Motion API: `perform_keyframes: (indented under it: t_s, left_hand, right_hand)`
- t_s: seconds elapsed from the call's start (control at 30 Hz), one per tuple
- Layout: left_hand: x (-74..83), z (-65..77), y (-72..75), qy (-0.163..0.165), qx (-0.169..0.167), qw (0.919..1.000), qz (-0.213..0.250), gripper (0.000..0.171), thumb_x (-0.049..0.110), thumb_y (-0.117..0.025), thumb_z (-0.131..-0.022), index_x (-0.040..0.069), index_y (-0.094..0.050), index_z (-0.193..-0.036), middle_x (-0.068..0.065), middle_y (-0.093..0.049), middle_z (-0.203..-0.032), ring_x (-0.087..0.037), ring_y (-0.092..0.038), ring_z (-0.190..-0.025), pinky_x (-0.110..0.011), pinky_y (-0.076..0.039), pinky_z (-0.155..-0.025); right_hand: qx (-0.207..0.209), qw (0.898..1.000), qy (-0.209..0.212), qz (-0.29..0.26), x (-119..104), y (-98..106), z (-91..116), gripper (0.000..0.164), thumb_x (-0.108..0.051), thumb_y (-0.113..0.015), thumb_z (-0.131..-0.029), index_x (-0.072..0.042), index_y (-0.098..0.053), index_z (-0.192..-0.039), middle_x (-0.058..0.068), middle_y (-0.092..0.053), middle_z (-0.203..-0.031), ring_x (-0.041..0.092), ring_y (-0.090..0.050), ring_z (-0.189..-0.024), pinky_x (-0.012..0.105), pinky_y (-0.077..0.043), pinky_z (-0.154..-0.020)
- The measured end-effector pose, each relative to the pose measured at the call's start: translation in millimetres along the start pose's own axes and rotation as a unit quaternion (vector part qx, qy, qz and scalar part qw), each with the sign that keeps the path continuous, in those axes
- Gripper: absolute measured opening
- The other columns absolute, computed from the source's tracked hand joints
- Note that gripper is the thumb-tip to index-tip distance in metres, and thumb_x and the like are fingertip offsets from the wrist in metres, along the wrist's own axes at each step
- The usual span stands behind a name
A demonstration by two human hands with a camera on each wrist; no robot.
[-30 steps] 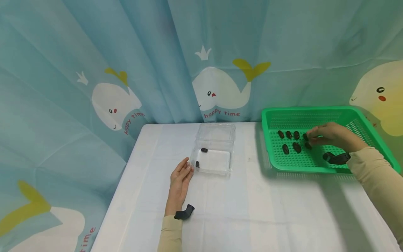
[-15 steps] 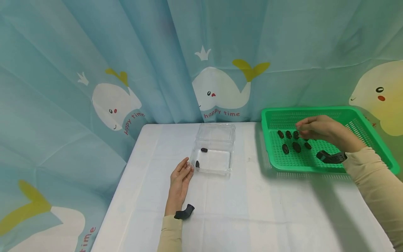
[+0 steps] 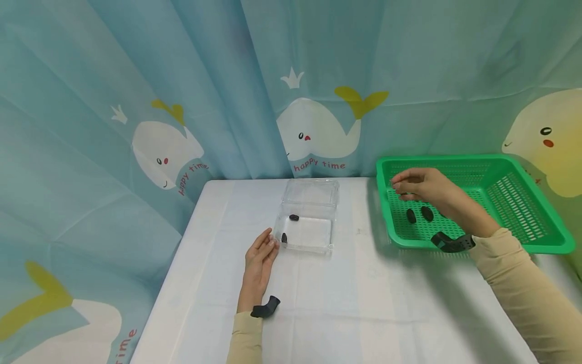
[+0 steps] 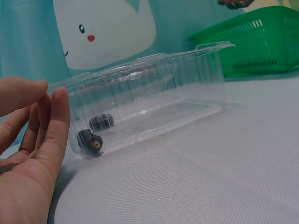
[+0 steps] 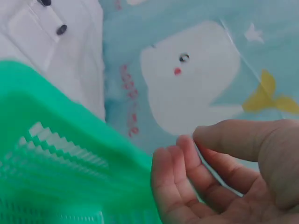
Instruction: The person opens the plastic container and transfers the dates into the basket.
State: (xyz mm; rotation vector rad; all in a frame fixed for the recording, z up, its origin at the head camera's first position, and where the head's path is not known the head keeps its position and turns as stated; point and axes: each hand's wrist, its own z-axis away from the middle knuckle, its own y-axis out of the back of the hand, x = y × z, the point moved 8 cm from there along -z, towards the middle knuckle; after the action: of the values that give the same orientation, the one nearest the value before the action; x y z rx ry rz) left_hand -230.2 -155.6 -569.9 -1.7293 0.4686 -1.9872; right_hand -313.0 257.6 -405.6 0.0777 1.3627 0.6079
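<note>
A clear plastic box with its lid folded back lies on the table. In it are two dark wrinkled dates; one date is by the hinge, the other date near the left wall. My left hand holds the box's near left corner between thumb and fingertips. Above the left side of the green basket hangs my right hand, thumb and fingertips drawn together. Whether anything is between them is hidden, also in the right wrist view. Below it dates show on the basket floor; my hand covers others.
A white cloth covers the table. Behind the table hangs a blue whale-print curtain. The basket's raised left rim stands between my right hand and the box.
My right hand has lifted from the dates and travelled left across the basket to near its left rim. My left hand, the box and its two dates have stayed put.
</note>
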Motion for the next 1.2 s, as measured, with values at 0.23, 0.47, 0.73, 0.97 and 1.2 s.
perform_keyframes:
  t_s: [0.23, 0.47, 0.73, 0.97, 1.2]
  left_hand:
    - [0.3, -0.1, 0.2, 0.005, 0.006, 0.9999, 0.013, 0.054, -0.005, -0.057, -0.103, -0.002, -0.041, -0.154, -0.002, -0.051, -0.123, -0.010, -0.061, -0.110, -0.019, -0.056, -0.103]
    - [1.8, -1.4, -0.1, 0.004, 0.007, 0.9999, 0.011, 0.054, -0.006, -0.056, -0.103, -0.003, -0.040, -0.155, -0.001, -0.051, -0.119, -0.009, -0.061, -0.107, -0.019, -0.057, -0.102]
    - [-0.3, -0.2, -0.1, 0.005, 0.008, 1.0000, 0.003, 0.054, -0.006, -0.054, -0.104, -0.003, -0.039, -0.156, 0.000, -0.051, -0.119, -0.008, -0.060, -0.109, -0.019, -0.056, -0.103]
    - [-1.1, 0.9, -1.9, 0.005, -0.002, 1.0000, -0.004, 0.054, -0.004, -0.055, -0.105, -0.001, -0.039, -0.156, -0.002, -0.051, -0.127, -0.010, -0.058, -0.115, -0.019, -0.055, -0.107]
    - [-1.1, -0.8, -2.2, 0.001, 0.001, 1.0000, -0.004, 0.053, -0.003, -0.054, -0.105, -0.001, -0.040, -0.156, -0.003, -0.051, -0.126, -0.010, -0.060, -0.112, -0.018, -0.055, -0.104]
  right_hand:
    - [0.035, 0.989, 0.096, 0.108, -26, -50, 1, 0.033, -0.022, -0.061, -0.107, -0.008, -0.063, -0.138, 0.015, -0.067, -0.135, 0.028, -0.068, -0.115, 0.037, -0.061, -0.092]
    - [0.049, 0.961, 0.217, 0.162, -35, -106, -13, 0.029, -0.007, -0.064, -0.102, -0.003, -0.065, -0.131, 0.017, -0.069, -0.131, 0.031, -0.070, -0.112, 0.049, -0.063, -0.095]
    - [0.038, 0.932, 0.304, 0.196, -39, -159, -26, 0.034, -0.006, -0.064, -0.102, 0.001, -0.061, -0.136, 0.020, -0.067, -0.133, 0.034, -0.070, -0.113, 0.047, -0.063, -0.095]
    - [0.052, 0.916, 0.333, 0.219, -42, -191, -40, 0.032, -0.008, -0.065, -0.103, -0.001, -0.063, -0.134, 0.015, -0.069, -0.133, 0.030, -0.067, -0.118, 0.044, -0.061, -0.099]
    - [0.035, 0.919, 0.303, 0.249, -49, -218, -62, 0.038, -0.013, -0.062, -0.105, -0.002, -0.060, -0.142, 0.016, -0.064, -0.143, 0.034, -0.058, -0.136, 0.050, -0.049, -0.117]
